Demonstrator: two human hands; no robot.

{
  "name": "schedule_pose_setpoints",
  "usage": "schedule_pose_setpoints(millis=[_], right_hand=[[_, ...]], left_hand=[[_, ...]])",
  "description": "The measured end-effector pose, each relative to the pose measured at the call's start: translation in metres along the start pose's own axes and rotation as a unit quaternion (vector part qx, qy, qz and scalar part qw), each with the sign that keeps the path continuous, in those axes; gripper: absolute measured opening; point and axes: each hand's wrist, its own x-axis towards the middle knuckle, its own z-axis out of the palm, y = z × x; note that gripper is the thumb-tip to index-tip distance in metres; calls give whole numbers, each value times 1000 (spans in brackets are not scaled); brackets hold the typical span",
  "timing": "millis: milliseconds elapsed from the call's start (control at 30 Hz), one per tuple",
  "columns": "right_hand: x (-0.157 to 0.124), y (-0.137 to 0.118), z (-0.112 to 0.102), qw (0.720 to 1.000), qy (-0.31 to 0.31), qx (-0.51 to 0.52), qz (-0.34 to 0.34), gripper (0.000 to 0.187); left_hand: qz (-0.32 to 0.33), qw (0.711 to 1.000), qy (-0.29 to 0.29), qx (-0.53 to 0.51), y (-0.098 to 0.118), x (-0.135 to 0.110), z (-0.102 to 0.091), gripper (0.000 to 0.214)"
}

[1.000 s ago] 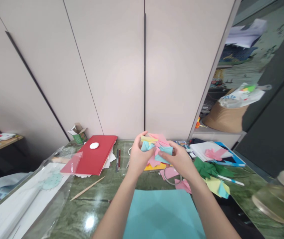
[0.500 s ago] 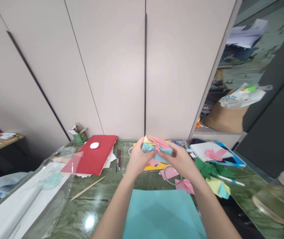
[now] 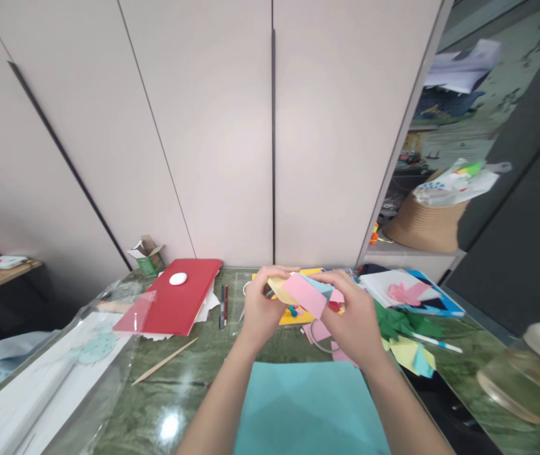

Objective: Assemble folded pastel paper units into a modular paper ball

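Note:
Both my hands hold a folded paper piece [image 3: 304,293] of pink, yellow and light blue above the green marble table [image 3: 189,373]. My left hand [image 3: 259,308] grips its left side, fingers curled round the yellow edge. My right hand [image 3: 355,314] grips its right side, fingers closed over the pink and blue flaps. A pink face of the paper piece is turned toward me. Below my wrists lies a light blue paper sheet [image 3: 307,407].
A red folder [image 3: 175,303] with a white oval on it lies to the left, with two pens [image 3: 223,304] and a wooden stick [image 3: 164,360] near it. Green, yellow and pink paper scraps [image 3: 405,335] and a metal ring [image 3: 316,333] lie to the right. Clear plastic film [image 3: 61,366] covers the left edge.
My hands have lowered slightly and turned the folded paper piece, so a flat pink face now shows where the blue and pink points showed before.

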Motion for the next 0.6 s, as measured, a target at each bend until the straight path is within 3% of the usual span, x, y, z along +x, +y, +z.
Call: schedule_pose_setpoints(millis=[100, 400, 500, 600], right_hand=[[-2, -3, -1, 996, 11, -31, -82, 29], [-8, 8, 7, 959, 117, -138, -217, 33], [-8, 10, 6, 954, 138, -155, -217, 30], [-8, 12, 4, 965, 137, -154, -164, 26]], left_hand=[[26, 1000, 12, 7, 0, -2, -1, 29], [31, 999, 10, 3, 4, -5, 1, 38], [-26, 999, 35, -21, 9, -5, 4, 62], [-93, 995, 36, -16, 15, -3, 5, 55]])
